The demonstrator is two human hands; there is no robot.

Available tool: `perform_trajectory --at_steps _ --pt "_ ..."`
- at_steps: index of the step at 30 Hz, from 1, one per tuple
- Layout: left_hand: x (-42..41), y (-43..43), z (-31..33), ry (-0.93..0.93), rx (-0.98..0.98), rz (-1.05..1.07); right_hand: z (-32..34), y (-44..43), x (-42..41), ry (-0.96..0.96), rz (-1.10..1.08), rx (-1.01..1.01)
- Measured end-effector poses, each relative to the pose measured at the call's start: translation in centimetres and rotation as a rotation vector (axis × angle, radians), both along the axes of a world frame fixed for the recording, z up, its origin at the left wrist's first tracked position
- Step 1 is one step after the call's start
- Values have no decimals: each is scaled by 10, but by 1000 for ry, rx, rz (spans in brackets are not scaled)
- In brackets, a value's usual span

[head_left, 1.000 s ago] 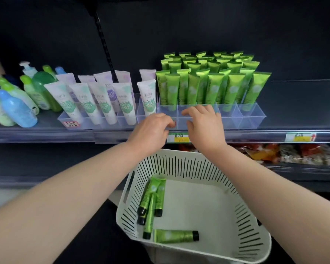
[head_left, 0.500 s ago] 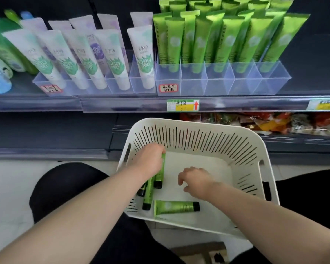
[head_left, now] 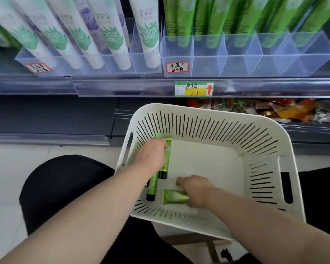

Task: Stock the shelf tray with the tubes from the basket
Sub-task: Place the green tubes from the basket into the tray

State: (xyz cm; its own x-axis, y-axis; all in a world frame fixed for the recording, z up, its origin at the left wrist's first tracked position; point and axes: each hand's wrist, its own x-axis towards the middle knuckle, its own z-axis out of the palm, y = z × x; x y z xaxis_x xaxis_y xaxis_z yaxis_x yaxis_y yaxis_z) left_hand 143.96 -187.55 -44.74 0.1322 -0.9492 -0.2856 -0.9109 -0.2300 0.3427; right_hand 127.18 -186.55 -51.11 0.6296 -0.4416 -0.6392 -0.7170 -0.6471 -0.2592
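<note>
L hand (head_left: 152,157) grips far tube (head_left: 167,149) | R hand (head_left: 195,191) grips near tube (head_left: 172,196) | both in basket (head_left: 217,115)

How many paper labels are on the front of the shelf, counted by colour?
Red-bordered white label, handwritten: 2
Green and yellow price tag: 1
Total: 3

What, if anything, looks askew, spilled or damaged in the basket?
Nothing looks spilled or damaged. The green tubes lie loose at mixed angles in the basket, one crosswise tube under the right hand.
</note>
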Motion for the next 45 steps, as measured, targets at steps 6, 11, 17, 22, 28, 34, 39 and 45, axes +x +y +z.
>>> perform_trajectory --at_steps 6,11,17,22,28,34,39,45 --pt "3 0 -7 -60 45 -49 5 -19 -30 -16 -61 -156" --pt "-3 -7 -21 -230 140 -154 6 -24 -45 -71 -211 -151" --pt "-5 -8 -30 -456 218 -333 14 -32 -40 -198 -364 -83" --pt "-10 -6 -30 -433 252 -282 17 -31 -33 -276 -548 29" --pt "-10 -13 -21 -188 371 -70 23 -29 -28 -297 -578 21" --pt "-10 -11 -18 -135 392 -124 34 -30 -27 -358 -615 -35" --pt "-11 -13 4 21 227 -92 57 -32 -31 -422 -645 -105" --pt "-21 -23 47 129 -38 -34 97 -38 -43 -572 -678 -182"
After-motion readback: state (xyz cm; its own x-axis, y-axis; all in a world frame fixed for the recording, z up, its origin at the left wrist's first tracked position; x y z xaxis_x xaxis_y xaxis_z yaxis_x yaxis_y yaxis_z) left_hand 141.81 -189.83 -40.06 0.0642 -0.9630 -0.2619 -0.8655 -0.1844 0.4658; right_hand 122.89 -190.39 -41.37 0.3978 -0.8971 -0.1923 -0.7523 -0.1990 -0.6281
